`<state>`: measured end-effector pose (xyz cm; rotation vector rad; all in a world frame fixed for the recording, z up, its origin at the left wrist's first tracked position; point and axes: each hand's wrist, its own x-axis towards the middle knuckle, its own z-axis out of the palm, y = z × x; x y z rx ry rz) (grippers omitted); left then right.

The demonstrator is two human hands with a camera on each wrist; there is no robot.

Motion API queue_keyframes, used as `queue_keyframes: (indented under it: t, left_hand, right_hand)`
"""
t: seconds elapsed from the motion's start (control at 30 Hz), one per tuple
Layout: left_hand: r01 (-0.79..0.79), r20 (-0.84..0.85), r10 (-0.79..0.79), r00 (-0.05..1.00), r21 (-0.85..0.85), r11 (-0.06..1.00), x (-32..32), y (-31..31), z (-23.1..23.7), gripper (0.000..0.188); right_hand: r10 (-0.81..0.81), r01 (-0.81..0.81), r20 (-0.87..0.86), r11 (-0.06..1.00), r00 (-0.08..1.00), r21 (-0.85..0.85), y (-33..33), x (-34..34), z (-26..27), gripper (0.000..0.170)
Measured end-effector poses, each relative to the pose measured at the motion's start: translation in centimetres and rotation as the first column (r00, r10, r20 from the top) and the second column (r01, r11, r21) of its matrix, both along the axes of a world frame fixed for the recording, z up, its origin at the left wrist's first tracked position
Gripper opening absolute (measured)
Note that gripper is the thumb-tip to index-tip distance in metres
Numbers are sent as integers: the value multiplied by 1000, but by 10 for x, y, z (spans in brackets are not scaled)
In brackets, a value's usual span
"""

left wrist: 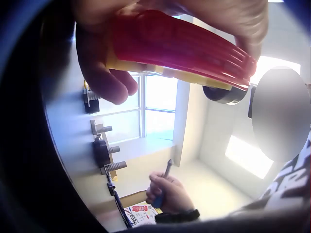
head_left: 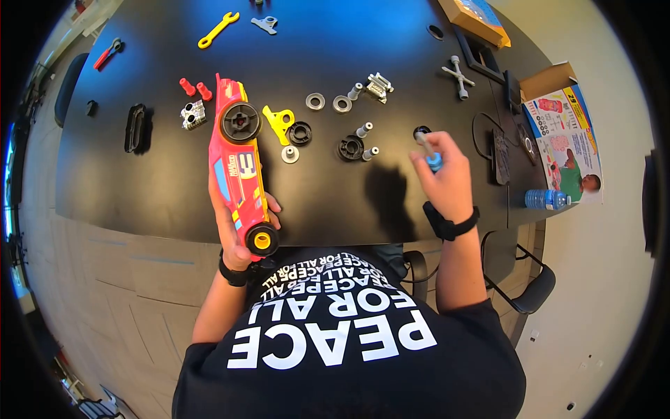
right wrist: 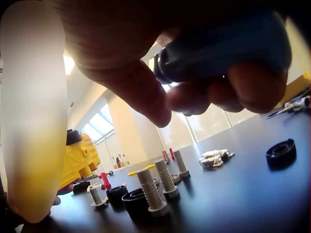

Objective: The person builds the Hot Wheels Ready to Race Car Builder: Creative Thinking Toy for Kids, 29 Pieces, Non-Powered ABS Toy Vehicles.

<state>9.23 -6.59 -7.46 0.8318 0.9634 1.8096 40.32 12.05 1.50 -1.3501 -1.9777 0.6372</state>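
Note:
My left hand [head_left: 234, 237] grips a red and yellow toy race car [head_left: 241, 167] by its lower end, tipped so its side with the number 3 faces up. One wheel [head_left: 241, 123] on that side is all black; the other [head_left: 262, 240] has a yellow hub. My right hand [head_left: 450, 178] holds a toy screwdriver [head_left: 434, 163] by its blue handle, above the table and apart from the car. In the left wrist view its grey shaft [left wrist: 169, 167] points upward. Close to the screwdriver's tip in the head view lies a loose black wheel [head_left: 421, 130].
Between the hands lie another black wheel [head_left: 350, 149], grey bolts [head_left: 365, 130], grey rings [head_left: 315, 102] and a yellow part [head_left: 279, 120]. A silver engine piece [head_left: 379, 87] and yellow wrench [head_left: 219, 30] lie farther back. A water bottle [head_left: 546, 200] and printed box [head_left: 569, 129] are right.

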Motion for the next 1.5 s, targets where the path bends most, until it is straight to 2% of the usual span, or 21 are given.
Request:
queue_keyframes:
  t: [0.07,0.13,0.27,0.33,0.4,0.5,0.6,0.67,0.7,0.73,0.83,0.87,0.93,1.03,1.17,1.2,1.23,1.3,1.37,1.43,1.5]
  left_hand:
    - [16,6,-16,1000,13,1000,0,0,3,153]
    - [9,131,-6,991,-28,1000,2,-1,8,165]
    - [21,122,-18,992,-24,999,0,0,5,165]
    - [21,-73,-18,997,38,999,-3,0,-4,146]
    - [-11,-81,14,997,38,999,-1,0,-3,145]
    - [-38,-69,40,997,30,999,1,1,1,143]
    - [-33,-50,34,998,21,999,0,2,2,143]
    - [-35,-53,36,998,23,999,0,1,4,143]
    - [-41,46,40,998,17,999,1,1,5,151]
    - [-46,143,44,989,11,999,2,1,7,161]
    - [-49,141,46,989,23,999,2,0,5,161]
    - [-44,156,40,987,22,999,3,0,6,161]
    - [-49,146,46,988,18,999,4,2,11,161]
    - [-50,127,49,991,7,999,5,1,11,162]
    - [-53,94,53,994,3,999,3,2,8,161]
    - [-59,95,58,994,-2,998,3,2,9,161]
    - [-51,78,51,996,1,999,3,3,11,160]
    - [-55,47,54,997,9,998,2,3,9,162]
    - [-71,22,71,997,2,997,3,3,11,162]
    - [-66,32,66,997,-1,998,2,7,16,164]
    - [-66,34,66,997,-8,998,2,8,17,166]
  right_hand:
    - [169,-174,45,975,985,135,1,-5,-7,27]
    - [195,-199,54,976,979,89,-1,-16,2,28]
    - [234,-238,71,970,970,52,6,-24,-2,28]
    - [241,-245,85,969,967,44,8,-31,0,28]
    - [340,-340,17,936,940,89,2,-48,7,26]
    - [475,-490,122,854,871,175,-10,-80,-7,46]
    - [445,-471,277,882,852,31,-19,-119,-13,70]
    - [422,-467,264,874,867,138,-3,-141,-32,65]
    - [415,-463,251,868,875,181,7,-150,-42,64]
    - [395,-431,267,898,879,91,13,-159,-43,61]
    - [293,-334,426,942,856,23,24,-175,-45,35]
    - [295,-337,426,941,855,26,26,-178,-46,35]
    - [215,-288,474,954,854,86,28,-182,-51,16]
    - [190,-236,434,970,881,53,34,-188,-51,8]
    - [144,-237,465,960,874,149,40,-186,-50,7]
    - [140,-226,391,957,910,182,38,-181,-46,12]
    - [198,-258,206,910,958,326,35,-174,-35,17]
    - [393,-358,-4,841,919,405,26,-159,-1,26]
    - [443,-441,-387,892,808,101,1,-143,20,25]
    - [288,-549,-629,791,722,-268,-35,-128,54,17]
    - [370,-646,-646,719,668,-256,-53,-118,51,19]
